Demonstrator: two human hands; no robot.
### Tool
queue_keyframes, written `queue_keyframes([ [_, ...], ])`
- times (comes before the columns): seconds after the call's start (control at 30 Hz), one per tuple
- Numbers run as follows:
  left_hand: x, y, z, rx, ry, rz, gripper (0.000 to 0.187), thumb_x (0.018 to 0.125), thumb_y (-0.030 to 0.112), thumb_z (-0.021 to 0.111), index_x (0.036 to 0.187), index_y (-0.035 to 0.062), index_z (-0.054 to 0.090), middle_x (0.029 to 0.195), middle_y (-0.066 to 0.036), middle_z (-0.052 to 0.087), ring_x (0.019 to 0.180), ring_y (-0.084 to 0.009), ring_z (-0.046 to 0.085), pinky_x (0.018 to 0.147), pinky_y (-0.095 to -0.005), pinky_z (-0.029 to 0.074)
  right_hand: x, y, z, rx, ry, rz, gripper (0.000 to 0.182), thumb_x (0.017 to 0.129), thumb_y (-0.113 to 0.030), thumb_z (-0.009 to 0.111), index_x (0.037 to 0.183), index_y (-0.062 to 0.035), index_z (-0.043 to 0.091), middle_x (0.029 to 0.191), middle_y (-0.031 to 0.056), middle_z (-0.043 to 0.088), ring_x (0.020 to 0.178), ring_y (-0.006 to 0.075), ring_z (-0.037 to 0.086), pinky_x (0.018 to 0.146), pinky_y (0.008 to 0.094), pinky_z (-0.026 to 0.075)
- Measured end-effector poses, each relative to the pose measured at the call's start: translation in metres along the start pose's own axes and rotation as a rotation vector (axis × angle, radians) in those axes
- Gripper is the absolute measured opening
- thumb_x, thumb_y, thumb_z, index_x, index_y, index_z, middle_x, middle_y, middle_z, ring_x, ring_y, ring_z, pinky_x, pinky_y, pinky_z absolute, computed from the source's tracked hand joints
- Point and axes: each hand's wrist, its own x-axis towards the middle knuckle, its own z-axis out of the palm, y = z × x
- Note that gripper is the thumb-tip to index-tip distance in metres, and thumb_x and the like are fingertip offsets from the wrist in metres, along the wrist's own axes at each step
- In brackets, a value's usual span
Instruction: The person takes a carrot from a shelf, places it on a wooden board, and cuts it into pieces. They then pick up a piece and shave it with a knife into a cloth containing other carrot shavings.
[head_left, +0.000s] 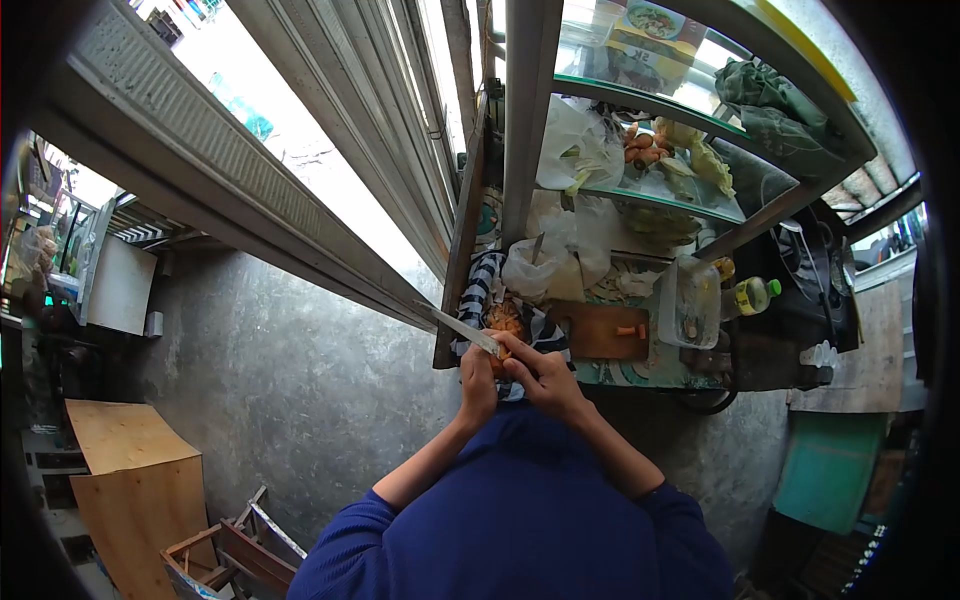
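Observation:
My left hand [478, 385] is closed around the base of a long pale knife [455, 322], whose narrow end points up and to the left. My right hand [548, 380] meets it from the right, fingers pinched on a small orange piece of carrot [504, 353]. The fingers overlap, so part of the grip is hidden. Just beyond them lies a heap of orange shreds or peelings [504, 318] on a black-and-white striped cloth [484, 275]. Orange carrot pieces [630, 331] rest on a brown cutting board [590, 345] to the right.
A clear plastic container [690, 300] stands right of the board, beside a green-capped bottle [755, 295]. Plastic bags [530, 268] sit behind the cloth. A glass-shelved cabinet [690, 205] holds vegetables above the counter. A metal shutter [370, 120] rises at left, and a wooden chair [240, 550] stands behind me.

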Motion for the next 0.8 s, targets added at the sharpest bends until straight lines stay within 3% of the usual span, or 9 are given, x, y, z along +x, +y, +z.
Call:
queue_keyframes([
  [0.13,0.004,0.002,-0.006,-0.017,-0.046,0.005,0.038,0.096,0.033,0.026,0.090,0.0045,0.050,0.079,-0.001,0.048,0.071,-0.0071,0.047,0.060,-0.0215,0.040,0.000,-0.020,-0.008,0.115,-0.039,0.007,0.044,0.086,-0.025,0.052,0.128,-0.0158,0.041,0.061,0.0178,0.054,0.052,0.0244,0.058,0.055,0.0285,0.044],
  [0.2,0.007,0.005,-0.004,-0.127,0.010,-0.102,0.037,0.096,0.031,0.025,0.090,0.0049,0.051,0.072,0.001,0.047,0.062,-0.0045,0.044,0.053,-0.0181,0.037,0.001,-0.029,-0.014,0.043,-0.178,0.177,0.045,0.087,-0.025,0.051,0.128,-0.0092,0.042,0.083,0.0147,0.063,0.067,0.0118,0.057,0.066,0.0254,0.045],
  [0.23,0.007,0.004,-0.005,-0.126,0.007,-0.101,0.037,0.096,0.031,0.025,0.090,0.0049,0.051,0.072,0.001,0.047,0.062,-0.0045,0.044,0.053,-0.0181,0.037,0.000,-0.026,-0.013,0.043,-0.175,0.176,0.045,0.087,-0.025,0.051,0.128,-0.0092,0.042,0.083,0.0147,0.063,0.067,0.0118,0.057,0.066,0.0254,0.045],
  [0.43,0.006,-0.014,-0.018,-0.061,-0.032,-0.022,0.037,0.096,0.033,0.026,0.091,0.0057,0.051,0.067,0.003,0.046,0.057,-0.0024,0.042,0.049,-0.0163,0.033,0.002,0.000,0.001,0.133,-0.102,0.069,0.044,0.088,-0.023,0.050,0.129,-0.0086,0.040,0.079,0.0071,0.062,0.062,0.0099,0.051,0.064,0.0255,0.044],
  [0.53,0.008,-0.002,-0.010,0.018,-0.038,-0.037,0.037,0.095,0.034,0.028,0.091,0.0056,0.051,0.067,0.003,0.045,0.056,-0.0024,0.041,0.047,-0.0170,0.032,0.002,0.000,0.003,0.250,-0.001,0.033,0.041,0.090,-0.022,0.048,0.127,-0.0078,0.043,0.073,0.0016,0.059,0.055,0.0058,0.046,0.054,0.0211,0.041],
  [0.6,0.013,0.007,-0.002,-0.070,0.033,-0.226,0.035,0.095,0.034,0.030,0.093,0.0063,0.051,0.067,0.003,0.044,0.056,-0.0033,0.038,0.047,-0.0194,0.031,0.003,0.000,-0.002,0.549,-0.002,0.304,0.036,0.090,-0.022,0.046,0.122,-0.0066,0.049,0.062,-0.0012,0.051,0.047,0.0029,0.041,0.046,0.0184,0.033],
  [0.73,0.021,-0.001,-0.010,-0.256,0.055,-0.387,0.033,0.093,0.038,0.033,0.089,0.0093,0.048,0.068,0.001,0.043,0.058,-0.0074,0.040,0.054,-0.0218,0.035,0.008,-0.005,-0.007,0.790,0.028,0.462,0.036,0.092,-0.023,0.043,0.122,-0.0047,0.049,0.060,-0.0039,0.045,0.045,0.0013,0.034,0.042,0.0168,0.026],
  [0.8,0.023,-0.006,-0.024,-0.548,-0.225,-0.445,0.031,0.092,0.041,0.035,0.084,0.0120,0.045,0.062,0.002,0.036,0.055,-0.0088,0.033,0.055,-0.0231,0.031,0.007,0.006,-0.004,0.625,0.115,0.440,0.033,0.091,-0.024,0.043,0.116,-0.0045,0.055,0.057,-0.0037,0.044,0.043,0.0028,0.035,0.039,0.0192,0.027],
])
